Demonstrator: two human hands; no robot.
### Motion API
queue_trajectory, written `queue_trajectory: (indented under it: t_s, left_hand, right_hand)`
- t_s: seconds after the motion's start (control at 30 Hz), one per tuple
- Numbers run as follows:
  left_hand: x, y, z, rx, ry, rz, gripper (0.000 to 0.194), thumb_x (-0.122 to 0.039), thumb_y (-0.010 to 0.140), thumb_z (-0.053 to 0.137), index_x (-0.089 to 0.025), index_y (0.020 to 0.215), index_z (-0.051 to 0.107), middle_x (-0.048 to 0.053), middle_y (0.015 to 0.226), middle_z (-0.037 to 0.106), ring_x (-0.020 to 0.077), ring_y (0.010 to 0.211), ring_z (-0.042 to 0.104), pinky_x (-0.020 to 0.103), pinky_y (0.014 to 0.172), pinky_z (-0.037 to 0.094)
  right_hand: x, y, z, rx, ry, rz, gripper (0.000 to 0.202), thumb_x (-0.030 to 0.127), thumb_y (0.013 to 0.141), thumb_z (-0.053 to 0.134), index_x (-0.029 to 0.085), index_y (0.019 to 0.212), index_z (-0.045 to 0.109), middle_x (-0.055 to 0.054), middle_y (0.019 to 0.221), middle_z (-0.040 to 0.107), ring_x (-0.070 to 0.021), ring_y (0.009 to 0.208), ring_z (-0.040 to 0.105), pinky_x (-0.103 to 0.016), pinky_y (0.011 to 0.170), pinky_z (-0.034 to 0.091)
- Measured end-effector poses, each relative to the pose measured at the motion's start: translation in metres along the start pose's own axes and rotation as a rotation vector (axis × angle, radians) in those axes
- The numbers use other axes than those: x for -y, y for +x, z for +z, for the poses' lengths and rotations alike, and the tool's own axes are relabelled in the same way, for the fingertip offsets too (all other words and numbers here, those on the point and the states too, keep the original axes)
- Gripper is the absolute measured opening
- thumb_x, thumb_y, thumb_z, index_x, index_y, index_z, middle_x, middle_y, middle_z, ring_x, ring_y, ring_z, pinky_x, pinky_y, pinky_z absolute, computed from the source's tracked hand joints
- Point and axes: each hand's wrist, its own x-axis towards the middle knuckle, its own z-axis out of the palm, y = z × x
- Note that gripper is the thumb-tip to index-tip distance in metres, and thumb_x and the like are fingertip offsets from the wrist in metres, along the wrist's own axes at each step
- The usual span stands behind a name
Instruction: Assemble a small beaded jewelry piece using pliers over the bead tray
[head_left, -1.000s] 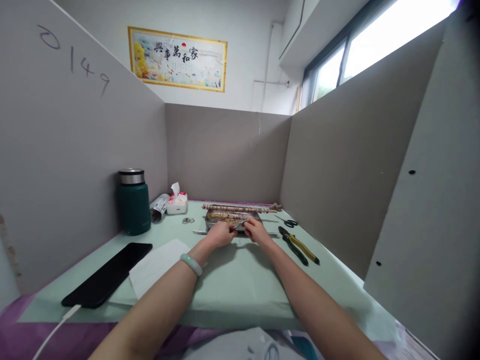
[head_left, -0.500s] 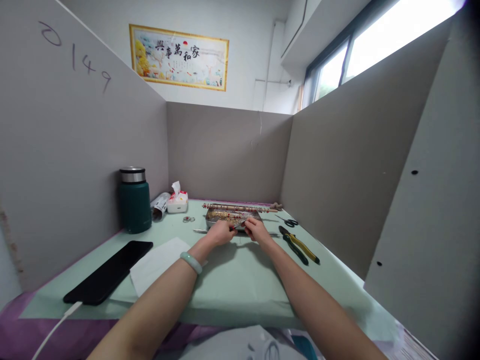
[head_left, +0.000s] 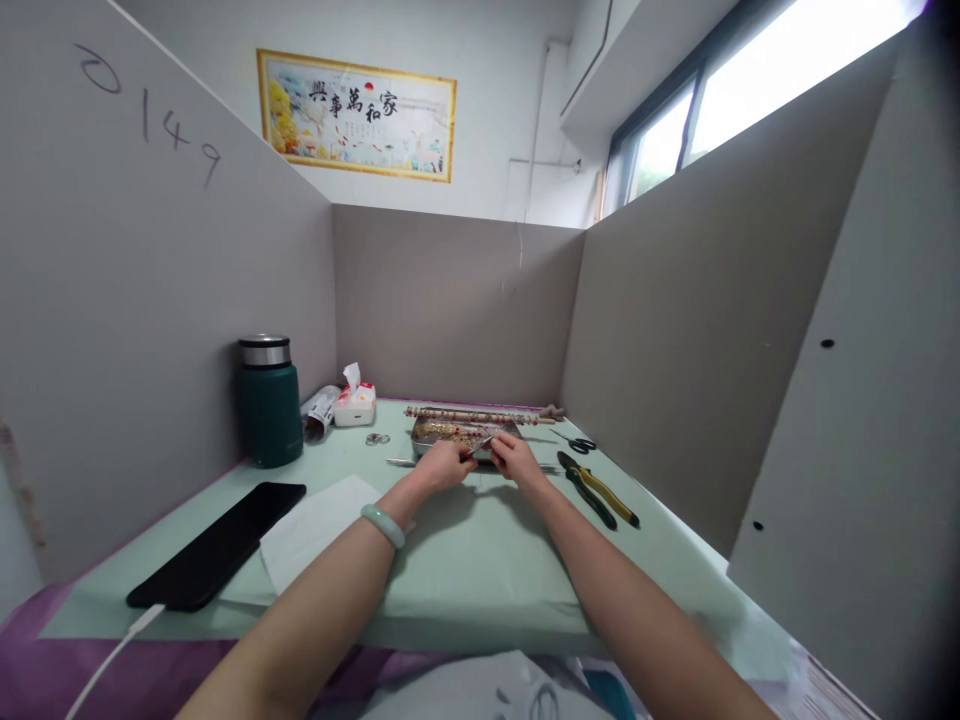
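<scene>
My left hand (head_left: 444,466), with a pale green bangle (head_left: 383,526) on the wrist, is closed round a small tool (head_left: 469,454) with a red and dark handle and a thin metal tip. The tip points toward my right hand (head_left: 514,459), whose fingers are pinched together on something too small to make out. Both hands are at the front edge of a metal tray (head_left: 420,447) holding gold and red beads. Across the tray's back lies a stick (head_left: 480,415) strung with reddish beads. Thin metal rods (head_left: 400,462) lie in front of the tray.
Yellow-green pliers (head_left: 598,490) and black scissors (head_left: 581,445) lie to the right. At left are a green bottle (head_left: 271,412), a tissue box (head_left: 355,406), small rings (head_left: 377,438), a black phone (head_left: 217,543) with cable and white paper (head_left: 322,530). Grey partitions (head_left: 457,300) enclose the table.
The tool in my left hand has tilted a little, and its tip shows more clearly. My right hand has shifted very slightly right.
</scene>
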Motion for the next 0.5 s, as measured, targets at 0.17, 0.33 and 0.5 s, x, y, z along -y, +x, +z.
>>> queue_trajectory:
  t_s: [0.17,0.33,0.5]
  left_hand:
    - [0.002,0.0009,0.0012,-0.012,0.047,0.01,0.028,-0.035,0.08,0.048,-0.018,0.08,0.07,0.007,0.072,0.067,0.0164,0.064,0.055,0.024,0.055,0.031]
    - [0.0024,0.001,0.0012,-0.003,0.045,0.011,0.028,-0.035,0.08,0.048,-0.018,0.08,0.07,0.007,0.071,0.067,0.0167,0.064,0.055,0.024,0.055,0.031]
    - [0.0015,0.0007,0.0009,-0.019,0.052,0.016,0.028,-0.034,0.08,0.048,-0.018,0.079,0.07,0.006,0.07,0.066,0.0156,0.062,0.054,0.024,0.055,0.03]
  right_hand:
    - [-0.0022,0.0012,-0.0004,0.001,-0.028,0.002,0.023,0.041,0.075,0.049,0.019,0.073,0.054,0.006,0.045,0.037,-0.0071,0.037,0.027,-0.021,0.037,0.016]
    - [-0.001,0.0003,-0.0007,0.003,-0.029,0.007,0.023,0.04,0.075,0.047,0.018,0.075,0.054,0.006,0.046,0.038,-0.0067,0.036,0.026,-0.021,0.036,0.016]
    - [0.0002,-0.0003,-0.0002,0.004,-0.013,0.015,0.023,0.04,0.074,0.048,0.018,0.074,0.053,0.006,0.045,0.039,-0.0066,0.036,0.026,-0.021,0.035,0.016]
